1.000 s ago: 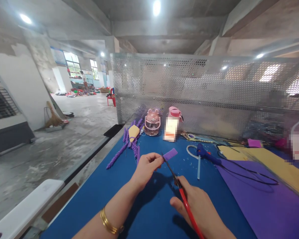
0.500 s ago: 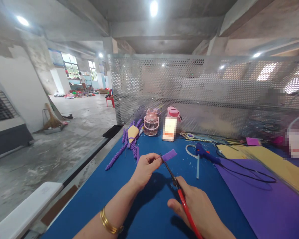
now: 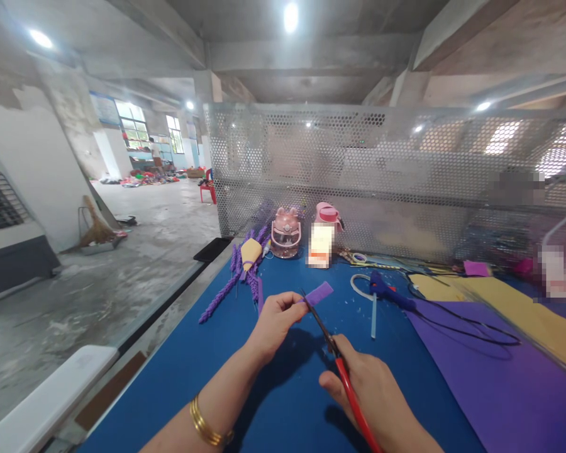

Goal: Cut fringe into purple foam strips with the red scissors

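A short purple strip (image 3: 319,293) is pinched between the thumb and fingers of my left hand (image 3: 279,321), its free end pointing right and slightly up. My right hand (image 3: 365,377) grips a pair of scissors (image 3: 351,393) with red handles. Their dark blades lie across the strip close to my left fingertips; whether they cut into it I cannot tell. Left of my hands lies a purple braided flower bunch (image 3: 226,296) with a yellow wrapped piece (image 3: 251,253) on it. A blue glue gun (image 3: 389,294) with a clear glue stick lies beyond my right hand.
Purple sheet (image 3: 490,384) and yellow sheets (image 3: 523,308) cover the right of the blue table (image 3: 193,384). A pink bear-eared bottle (image 3: 285,234) and a phone-like blurred item (image 3: 321,245) stand at the back, before a perforated metal screen (image 3: 382,163). The glue gun's black cord loops rightward.
Both hands hold almost the same pose. The strip and scissors have shifted only very slightly, and the whole view has moved a touch.
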